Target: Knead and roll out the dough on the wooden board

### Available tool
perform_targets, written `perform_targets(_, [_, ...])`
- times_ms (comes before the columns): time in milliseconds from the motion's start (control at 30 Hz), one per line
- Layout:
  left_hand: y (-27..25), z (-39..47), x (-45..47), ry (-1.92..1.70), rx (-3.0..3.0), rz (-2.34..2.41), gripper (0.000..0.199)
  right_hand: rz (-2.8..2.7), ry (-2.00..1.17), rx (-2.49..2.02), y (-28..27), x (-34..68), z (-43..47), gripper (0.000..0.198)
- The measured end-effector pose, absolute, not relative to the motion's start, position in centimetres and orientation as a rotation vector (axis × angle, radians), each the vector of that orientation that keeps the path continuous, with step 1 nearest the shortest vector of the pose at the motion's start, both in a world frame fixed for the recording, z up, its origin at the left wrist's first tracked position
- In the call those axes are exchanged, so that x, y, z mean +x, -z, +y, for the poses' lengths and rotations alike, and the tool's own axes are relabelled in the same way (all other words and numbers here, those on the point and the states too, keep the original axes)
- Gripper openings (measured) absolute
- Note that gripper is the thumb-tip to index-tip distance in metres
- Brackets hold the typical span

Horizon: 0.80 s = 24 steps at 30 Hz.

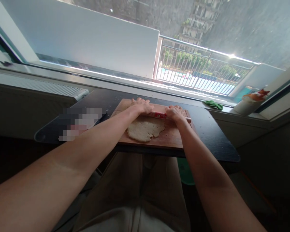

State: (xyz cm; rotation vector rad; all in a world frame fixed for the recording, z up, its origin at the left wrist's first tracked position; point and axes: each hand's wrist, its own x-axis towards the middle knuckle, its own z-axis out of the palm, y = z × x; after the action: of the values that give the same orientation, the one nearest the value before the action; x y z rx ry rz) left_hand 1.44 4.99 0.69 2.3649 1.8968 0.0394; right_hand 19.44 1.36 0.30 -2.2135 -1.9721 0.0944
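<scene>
Both hands are on a rolling pin [160, 115] with a red label around its middle. My left hand [141, 106] covers its left part, fingers curled over it. Toward the other end, my right hand [176, 112] is closed around the pin, and a wooden handle tip sticks out to the right. The pin lies along the far side of a flat sheet of pale dough [146, 129] with a ragged, cracked near edge. Under the dough is a wooden board [174, 138]; a few crumbs dot it.
The board rests on a dark table [207, 135] against the window sill. A blurred-out item [82, 124] lies on the table's left. On the sill are a green cloth [212, 104] and a white container [247, 104]. A radiator [62, 88] stands left; a green basin [186, 172] is below.
</scene>
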Motion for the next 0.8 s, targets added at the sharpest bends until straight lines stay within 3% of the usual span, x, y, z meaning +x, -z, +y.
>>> perform_targets(333, [-0.4,-0.9,1.1,-0.239,2.49,1.896,0.057,-1.941,0.128,-2.123,0.7,18.8,-3.8,0.045])
perform_targets(500, [-0.5,1.1,1.4,-0.175,2.46,1.942,0.054,-1.945,0.0,-2.169,0.1,19.1,-1.7,0.045])
perform_targets(800, [-1.1,6.1,1.6,-0.049,2.198,1.994,0.066,-1.951,-0.16,-2.234,-0.2,19.6,2.8,0.04])
